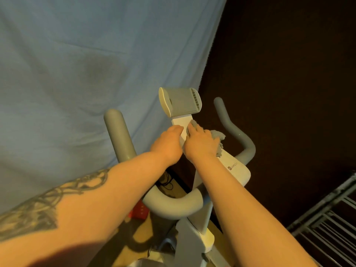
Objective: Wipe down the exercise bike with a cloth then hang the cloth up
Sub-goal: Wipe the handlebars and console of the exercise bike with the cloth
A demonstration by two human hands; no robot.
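Observation:
The white exercise bike (pixel 238 168) stands in front of me, with grey handlebars (pixel 119 133) and a tablet holder (pixel 181 102) on top of its white stem. My right hand (pixel 202 141) presses a grey cloth (pixel 218 136) against the stem just below the holder; the cloth bunches out to the right of my fingers. On the left side of the same stem rests my left hand (pixel 169 145), fingers curled around its edge. Both forearms reach forward over the grey looped handlebar (pixel 173 206).
A blue sheet (pixel 77 74) hangs as a backdrop on the left, and the right side is dark. A metal drying rack (pixel 331 214) stands at the lower right. Something red (pixel 138 212) and black cables (pixel 167 182) lie on the floor under the bars.

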